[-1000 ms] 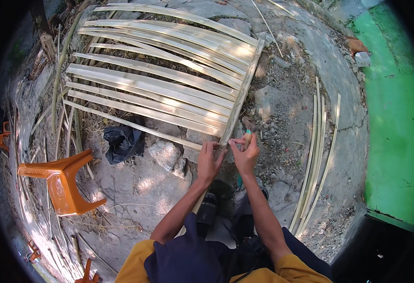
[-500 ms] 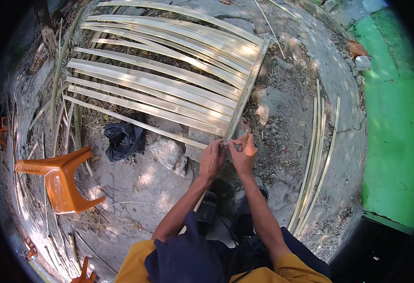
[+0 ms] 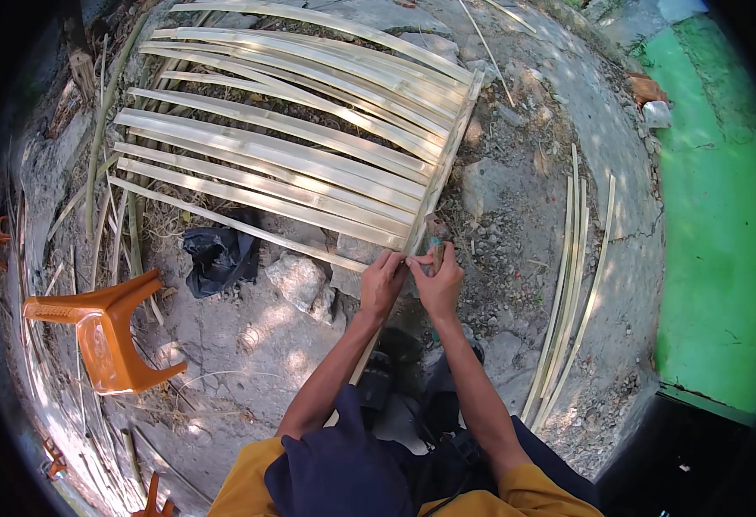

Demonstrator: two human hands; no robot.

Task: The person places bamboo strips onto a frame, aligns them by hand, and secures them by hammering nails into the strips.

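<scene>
A row of pale bamboo slats (image 3: 283,161) lies side by side, their right ends along a bamboo crosspiece (image 3: 454,153). At the near end of this crosspiece my left hand (image 3: 381,281) is closed round the end of the nearest slat (image 3: 240,226). My right hand (image 3: 438,283) is beside it, with thumb and forefinger pinched against the same corner. A hammer (image 3: 437,231) with a brownish head and a green band at its neck rises from my right hand's curled fingers. Anything tiny between the fingertips is too small to make out.
Several loose bamboo strips (image 3: 573,293) lie at the right, by a green wall (image 3: 714,258). An orange plastic stool (image 3: 106,340) lies tipped over at the left. A black plastic bag (image 3: 221,258) and a pale rock (image 3: 299,280) are near the slats.
The whole view has shifted slightly. My right fingertips have come closer to my left at the corner, and the hammer in my right hand now points more upright.
</scene>
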